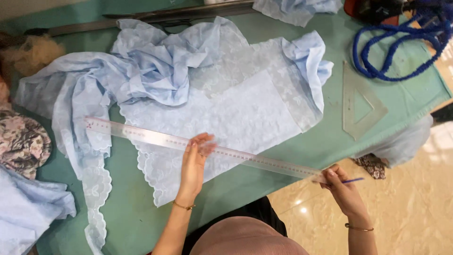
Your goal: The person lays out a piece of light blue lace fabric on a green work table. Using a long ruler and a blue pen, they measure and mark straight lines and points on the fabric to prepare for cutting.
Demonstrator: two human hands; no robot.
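Pale blue lace fabric (226, 113) noted spread over green table (330, 137), bunched in soft folds toward far side, scalloped edge trailing toward near edge. Only 1 view available, head camera, looking down.

Long clear ruler (155, 138) found laid diagonally across fabric, far end on lace at left, near end projecting past table edge at right. Left hand (193, 165) observed flat, fingers extended and pressed on ruler near its middle, gripping nothing, merely pinning. Right hand (342, 189) seen at ruler's overhanging end, fingers curled round a thin blue pen (351, 180), fingertips touching ruler's tip.

Clear set square (361, 106) recorded lying on bare table right of fabric, apart from it. Blue cord (396, 47) coiled at far right corner. More blue cloth (28, 208) heaped at near left, patterned cloth (21, 141) beside it.

Handling judged as follows: lace light, limp, sheer, prone to shifting and snagging; best held flat under palm or lifted by scalloped hem with both hands. Ruler judged stiff, light, smooth, liable to slide on fabric unless pressed at mid-length.
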